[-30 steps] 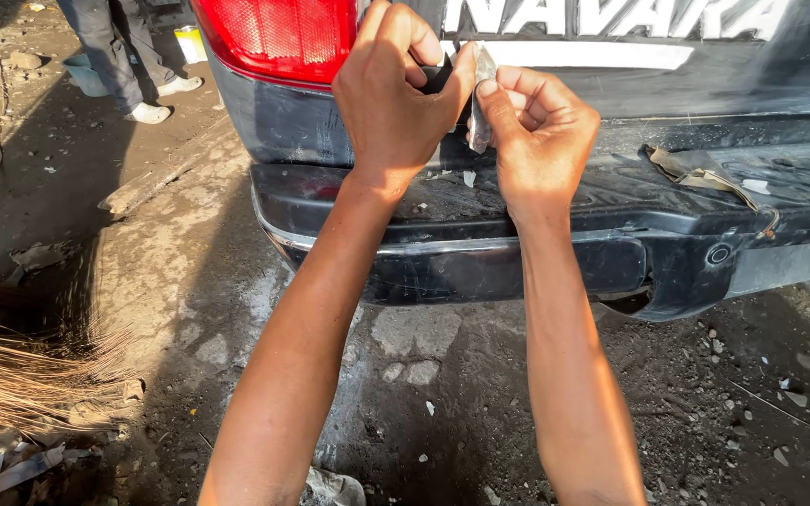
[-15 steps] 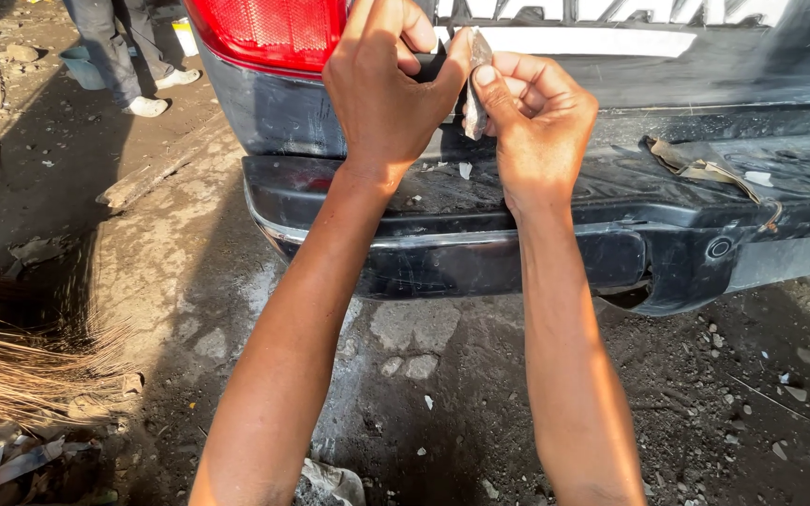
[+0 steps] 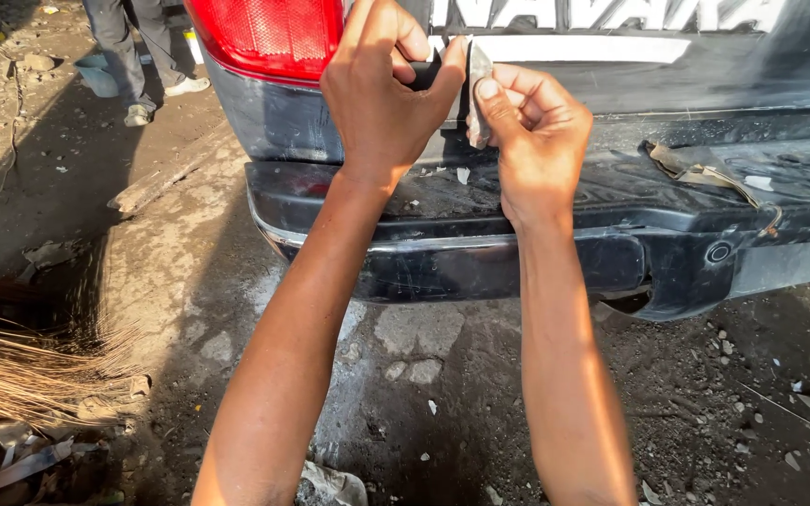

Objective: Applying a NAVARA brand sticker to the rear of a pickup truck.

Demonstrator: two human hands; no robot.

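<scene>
Both my hands are raised against the dark tailgate (image 3: pixel 705 89) of a pickup, just right of its red tail light (image 3: pixel 269 36). My left hand (image 3: pixel 382 94) is closed around a small black tool (image 3: pixel 427 73) held at the tailgate's lower edge. My right hand (image 3: pixel 532 141) pinches a thin pale strip (image 3: pixel 476 94), seemingly tape or film, that stands up between thumb and fingers. The two hands nearly touch. Below them runs the black rear bumper (image 3: pixel 480 253), dusty and scuffed.
A crumpled tan strip (image 3: pixel 700 176) lies on the bumper step to the right. Another person's legs (image 3: pixel 133 52) stand at the upper left. A straw broom (image 3: pixel 30 370) lies at the left edge. The ground is dirt with stones and scraps.
The view has shifted slightly, so hands and truck sit a little higher in the picture. My right hand has moved closer to the left, with the pale strip still pinched.
</scene>
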